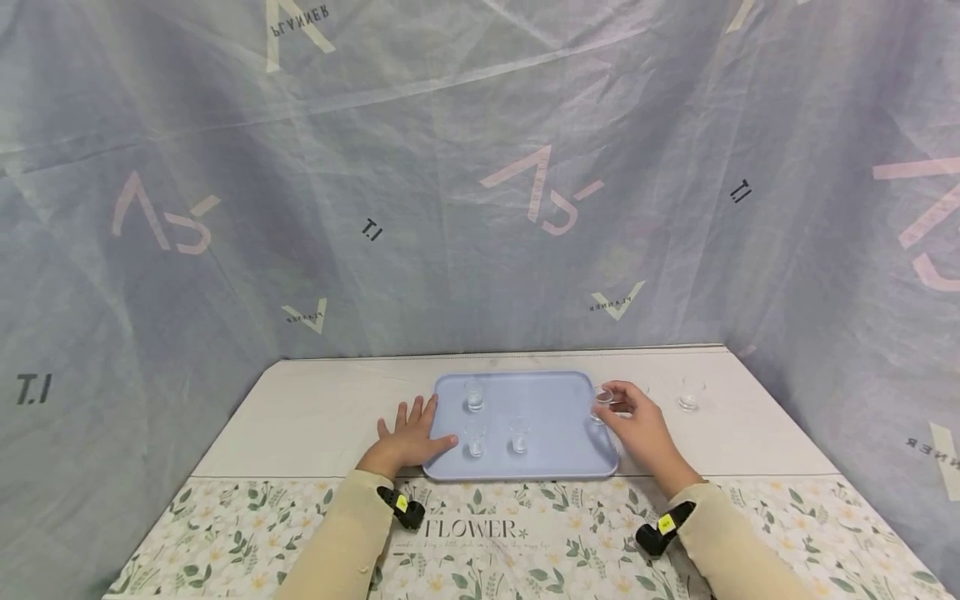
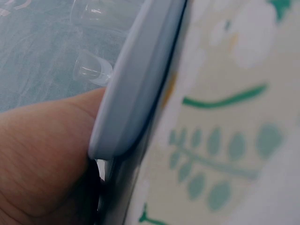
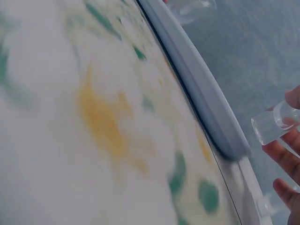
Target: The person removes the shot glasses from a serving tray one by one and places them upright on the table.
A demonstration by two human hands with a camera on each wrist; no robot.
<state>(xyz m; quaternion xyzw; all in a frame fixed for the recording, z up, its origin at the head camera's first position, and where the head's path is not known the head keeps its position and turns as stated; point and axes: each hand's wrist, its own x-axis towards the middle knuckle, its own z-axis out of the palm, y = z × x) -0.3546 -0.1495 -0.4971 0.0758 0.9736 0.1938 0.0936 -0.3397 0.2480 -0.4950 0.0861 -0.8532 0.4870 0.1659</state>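
A small clear glass is pinched between the thumb and fingers of my right hand, over the right end of a pale blue tray. In the right wrist view, this glass is tilted among the fingertips. My left hand rests at the tray's left edge, fingers spread and thumb over the rim. On the left half of the tray stand three more glasses: one at the back, one in front of it and one nearer the middle.
Another clear glass stands on the white surface right of the tray. In front lies a flower-printed cloth. Grey-blue fabric sheets hang behind and on both sides.
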